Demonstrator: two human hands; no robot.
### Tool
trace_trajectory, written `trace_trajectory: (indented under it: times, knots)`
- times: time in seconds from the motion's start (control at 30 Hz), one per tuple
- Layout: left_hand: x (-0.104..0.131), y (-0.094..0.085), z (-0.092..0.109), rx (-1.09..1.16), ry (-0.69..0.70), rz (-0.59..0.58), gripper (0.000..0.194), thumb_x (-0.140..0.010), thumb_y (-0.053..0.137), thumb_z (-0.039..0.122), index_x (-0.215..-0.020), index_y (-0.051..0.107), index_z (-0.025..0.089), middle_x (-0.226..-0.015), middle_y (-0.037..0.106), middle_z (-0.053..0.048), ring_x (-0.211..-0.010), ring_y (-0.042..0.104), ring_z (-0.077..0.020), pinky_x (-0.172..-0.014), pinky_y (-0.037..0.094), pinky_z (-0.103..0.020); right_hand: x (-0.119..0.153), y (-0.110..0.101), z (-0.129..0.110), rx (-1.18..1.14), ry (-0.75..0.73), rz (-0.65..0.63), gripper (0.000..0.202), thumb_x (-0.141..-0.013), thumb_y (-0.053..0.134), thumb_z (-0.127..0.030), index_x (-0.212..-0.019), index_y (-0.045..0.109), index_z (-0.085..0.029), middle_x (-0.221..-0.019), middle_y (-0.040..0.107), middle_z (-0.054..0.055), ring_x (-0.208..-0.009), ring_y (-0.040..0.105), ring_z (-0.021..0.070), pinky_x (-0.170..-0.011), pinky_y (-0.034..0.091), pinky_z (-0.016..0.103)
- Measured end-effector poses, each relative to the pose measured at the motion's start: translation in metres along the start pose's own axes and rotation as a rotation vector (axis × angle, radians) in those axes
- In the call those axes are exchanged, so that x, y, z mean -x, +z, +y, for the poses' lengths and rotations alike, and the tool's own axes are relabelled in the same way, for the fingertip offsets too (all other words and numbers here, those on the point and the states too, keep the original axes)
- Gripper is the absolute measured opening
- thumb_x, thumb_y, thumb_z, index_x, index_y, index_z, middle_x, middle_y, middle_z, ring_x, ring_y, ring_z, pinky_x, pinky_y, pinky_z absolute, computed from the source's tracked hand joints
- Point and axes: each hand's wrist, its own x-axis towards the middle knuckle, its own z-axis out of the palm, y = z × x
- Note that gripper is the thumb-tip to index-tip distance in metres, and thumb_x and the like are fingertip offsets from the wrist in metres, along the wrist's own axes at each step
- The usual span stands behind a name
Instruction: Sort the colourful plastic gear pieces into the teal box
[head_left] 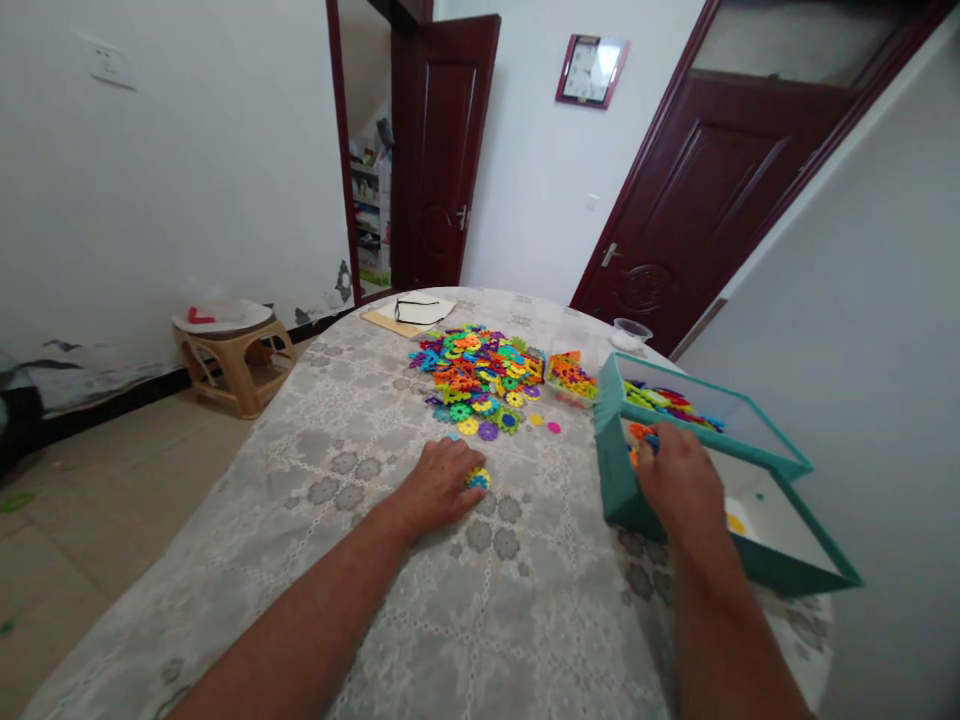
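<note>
My left hand (442, 485) rests on the tablecloth, fingers and thumb closed around yellow and blue gear-shaped plastic pieces (478, 479). Over the near compartment of a teal box (615, 460) is my right hand (682, 475), its fingers pinched together. A blue plastic piece (652, 443) shows at its fingertips, with orange pieces (640, 432) just beyond. The palm and the rest of the grip are hidden. Ahead of my left hand lies a large heap of multicoloured gear-shaped pieces (480, 370). Loose yellow and purple discs (487, 431) lie at its near edge.
A clear tub (572, 380) of orange and green pieces stands between heap and box. The box's far compartment holds long coloured pieces (667, 400). Eyeglasses (417, 311) lie on papers at the back left. A clear bowl (631, 333) sits at the back right. A stool (236, 360) stands left.
</note>
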Motion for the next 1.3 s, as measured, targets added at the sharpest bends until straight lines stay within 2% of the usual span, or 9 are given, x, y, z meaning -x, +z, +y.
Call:
trace_trajectory:
  times: [0.17,0.3,0.43,0.6,0.83,0.93,1.07,1.2,1.3]
  knots:
    - [-0.004,-0.001,-0.002,0.006,-0.051,-0.025,0.025,-0.087,0.066,0.032,-0.111,0.067,0.023,-0.112,0.068,-0.009,-0.107,0.058,-0.0289,-0.092,0.039,-0.042,-0.001,0.0,-0.004,-0.052,0.108,-0.021,0.025,-0.094,0.058,-0.024,-0.117,0.066,-0.017,-0.108,0.065,0.018,-0.105,0.058,0.034,-0.087,0.046,0.046]
    - [-0.005,-0.006,0.0,0.054,-0.074,-0.028,0.023,-0.083,0.066,0.027,-0.105,0.062,0.022,-0.11,0.066,-0.007,-0.105,0.057,-0.0267,-0.091,0.04,-0.039,0.0,-0.006,-0.049,-0.376,-0.089,0.019,0.022,-0.095,0.053,-0.017,-0.112,0.066,-0.017,-0.113,0.067,0.016,-0.113,0.057,0.031,-0.103,0.044,0.047]
    - [-0.003,-0.012,0.004,0.151,-0.095,-0.017,0.017,-0.083,0.064,0.025,-0.099,0.057,0.022,-0.096,0.064,-0.002,-0.093,0.057,-0.0219,-0.083,0.04,-0.034,0.027,0.003,-0.109,-0.701,-0.262,-0.186,0.023,-0.097,0.052,-0.016,-0.115,0.066,-0.019,-0.114,0.068,0.014,-0.115,0.059,0.028,-0.106,0.046,0.042]
    - [-0.001,-0.003,0.0,0.372,-0.082,-0.014,0.015,-0.087,0.064,0.032,-0.096,0.055,0.023,-0.079,0.058,0.005,-0.074,0.054,-0.015,-0.069,0.038,-0.027,0.056,0.018,-0.155,-0.979,-0.259,-0.486,0.028,-0.094,0.06,-0.017,-0.121,0.067,-0.02,-0.11,0.071,0.008,-0.102,0.065,0.0216,-0.094,0.05,0.034]
    - [-0.003,0.006,0.003,0.378,-0.051,0.052,0.02,-0.089,0.065,0.034,-0.103,0.056,0.024,-0.086,0.061,0.004,-0.078,0.056,-0.0155,-0.072,0.042,-0.028,0.051,0.019,-0.157,-1.088,-0.139,-0.613,0.01,-0.096,0.06,-0.02,-0.091,0.068,-0.021,-0.084,0.069,-0.001,-0.081,0.063,0.0157,-0.074,0.045,0.026]
    - [-0.005,0.006,0.004,0.354,-0.011,0.053,0.029,-0.09,0.068,0.045,-0.106,0.056,0.024,-0.081,0.059,0.004,-0.073,0.055,-0.0153,-0.07,0.042,-0.027,0.047,0.015,-0.152,-1.034,-0.175,-0.544,0.01,-0.098,0.058,-0.02,-0.094,0.068,-0.021,-0.088,0.07,0.001,-0.083,0.064,0.0174,-0.076,0.046,0.028]
    - [-0.005,0.006,-0.001,0.3,-0.024,0.108,0.028,-0.094,0.067,0.048,-0.103,0.055,0.023,-0.075,0.054,0.006,-0.067,0.051,-0.0137,-0.066,0.04,-0.026,0.032,-0.002,-0.131,-0.877,-0.239,-0.288,0.016,-0.102,0.053,-0.025,-0.11,0.066,-0.021,-0.103,0.071,0.008,-0.094,0.065,0.0219,-0.087,0.049,0.033]
    - [-0.005,0.005,-0.002,0.251,-0.039,0.13,0.024,-0.097,0.064,0.044,-0.092,0.054,0.023,-0.074,0.055,0.004,-0.067,0.051,-0.0138,-0.066,0.039,-0.026,0.007,-0.018,-0.079,-0.606,-0.124,0.095,0.02,-0.104,0.049,-0.029,-0.112,0.066,-0.02,-0.102,0.07,0.012,-0.097,0.064,0.0256,-0.094,0.049,0.039]
    - [-0.004,0.003,0.001,0.238,-0.042,0.132,0.025,-0.097,0.063,0.044,-0.087,0.054,0.022,-0.074,0.056,0.004,-0.068,0.051,-0.0143,-0.066,0.039,-0.027,-0.007,-0.016,-0.035,-0.353,-0.02,0.285,0.02,-0.102,0.051,-0.029,-0.107,0.066,-0.018,-0.097,0.068,0.013,-0.096,0.061,0.0282,-0.093,0.048,0.042]
